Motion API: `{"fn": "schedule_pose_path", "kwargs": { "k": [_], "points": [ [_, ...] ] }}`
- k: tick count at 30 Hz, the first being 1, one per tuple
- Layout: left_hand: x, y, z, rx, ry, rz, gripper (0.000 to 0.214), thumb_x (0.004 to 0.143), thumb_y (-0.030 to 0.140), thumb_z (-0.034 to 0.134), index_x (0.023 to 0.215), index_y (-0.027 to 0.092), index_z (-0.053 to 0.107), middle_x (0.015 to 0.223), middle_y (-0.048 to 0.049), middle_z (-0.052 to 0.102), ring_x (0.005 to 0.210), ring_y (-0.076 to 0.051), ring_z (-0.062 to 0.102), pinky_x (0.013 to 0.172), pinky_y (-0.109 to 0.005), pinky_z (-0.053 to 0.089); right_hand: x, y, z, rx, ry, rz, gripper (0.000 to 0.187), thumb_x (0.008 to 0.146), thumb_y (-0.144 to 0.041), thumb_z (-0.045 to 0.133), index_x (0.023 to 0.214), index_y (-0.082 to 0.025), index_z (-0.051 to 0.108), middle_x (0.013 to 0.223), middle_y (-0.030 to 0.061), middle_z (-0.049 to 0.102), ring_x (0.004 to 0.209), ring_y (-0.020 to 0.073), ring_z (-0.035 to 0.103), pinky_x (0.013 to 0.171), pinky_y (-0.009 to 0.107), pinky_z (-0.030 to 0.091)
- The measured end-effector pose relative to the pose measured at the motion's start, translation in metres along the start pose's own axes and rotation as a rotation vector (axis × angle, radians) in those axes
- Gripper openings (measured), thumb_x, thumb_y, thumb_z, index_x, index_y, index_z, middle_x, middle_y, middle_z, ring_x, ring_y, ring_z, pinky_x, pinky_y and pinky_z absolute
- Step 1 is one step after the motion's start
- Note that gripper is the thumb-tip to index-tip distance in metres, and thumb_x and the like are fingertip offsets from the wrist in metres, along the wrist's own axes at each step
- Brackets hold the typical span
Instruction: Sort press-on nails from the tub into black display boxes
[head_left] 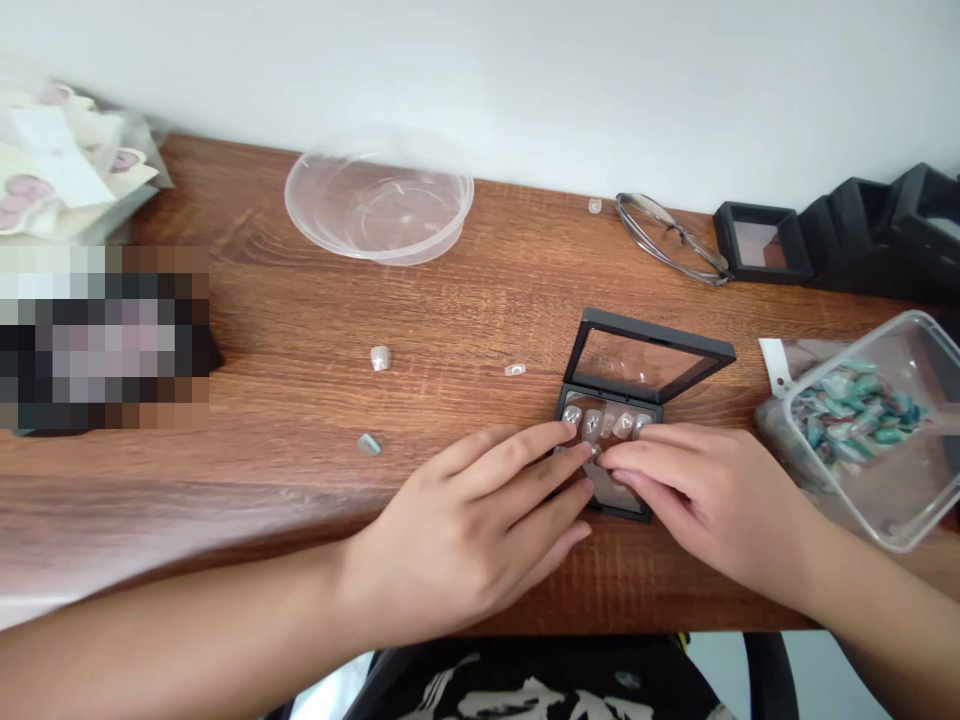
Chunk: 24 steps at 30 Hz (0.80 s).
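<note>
A small black display case [651, 338] stands on the wooden table with its clear lid tilted up. Inside it lies a row of pale press-on nails [592, 424] with silvery designs. My left hand [480, 530] reaches over the case's left side, fingers stretched out and their tips on the case and nails. My right hand [720, 490] comes in from the right, thumb and fingertips pinched together at the middle of the case on what looks like a press-on nail, mostly hidden by the fingers. Left of the case lie a small pale nail [515, 370], a whitish nail [380, 358] and a bluish one [369, 443].
A clear plastic box [900, 530] with many blue-green nails is at the right. Behind are a round clear tub [382, 235], eyeglasses [667, 240], a small nail [595, 206] and several black cases [765, 245]. Plastic-wrapped cards [67, 170] and a blurred-out dark object [112, 350] are left.
</note>
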<state>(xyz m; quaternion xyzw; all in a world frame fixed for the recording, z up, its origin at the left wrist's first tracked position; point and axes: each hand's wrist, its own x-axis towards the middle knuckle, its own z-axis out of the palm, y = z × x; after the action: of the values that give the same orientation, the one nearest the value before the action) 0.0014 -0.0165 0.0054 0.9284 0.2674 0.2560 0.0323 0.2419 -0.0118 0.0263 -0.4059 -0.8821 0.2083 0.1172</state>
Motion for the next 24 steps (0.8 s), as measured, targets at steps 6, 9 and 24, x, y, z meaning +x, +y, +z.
{"fn": "schedule_pose_path", "kwargs": {
  "k": [6,9,24],
  "points": [
    [0.0021,0.0002,-0.0038,0.04,0.022,-0.015,0.02,0.102,0.027,0.055,0.105,0.018,0.073,0.113,0.0015,0.077,0.112,-0.023,0.07,0.084,-0.033,0.056,-0.003,-0.0018,-0.0039,-0.098,0.051,0.048,0.014,0.099,-0.023,0.054,0.095,-0.019,0.067,0.085,0.0009,0.076,0.072,0.0148,0.07,0.062,0.027,0.048],
    [0.0016,0.0003,-0.0044,0.051,0.029,-0.016,0.019,0.101,0.028,0.057,0.105,0.017,0.072,0.113,0.0001,0.077,0.115,-0.024,0.069,0.086,-0.034,0.057,-0.0035,-0.0024,-0.0042,-0.13,0.067,0.039,0.017,0.1,-0.024,0.053,0.095,-0.019,0.068,0.086,0.0022,0.077,0.072,0.0154,0.071,0.062,0.026,0.048],
    [-0.0024,0.0021,-0.0034,-0.003,0.017,-0.028,0.014,0.099,0.025,0.062,0.109,0.022,0.071,0.12,0.0057,0.074,0.119,-0.021,0.065,0.09,-0.033,0.051,0.0005,-0.0035,-0.0022,-0.152,0.014,-0.071,0.03,0.099,-0.012,0.043,0.101,-0.017,0.073,0.091,0.0053,0.077,0.072,0.0181,0.071,0.06,0.03,0.052]
  ]
}}
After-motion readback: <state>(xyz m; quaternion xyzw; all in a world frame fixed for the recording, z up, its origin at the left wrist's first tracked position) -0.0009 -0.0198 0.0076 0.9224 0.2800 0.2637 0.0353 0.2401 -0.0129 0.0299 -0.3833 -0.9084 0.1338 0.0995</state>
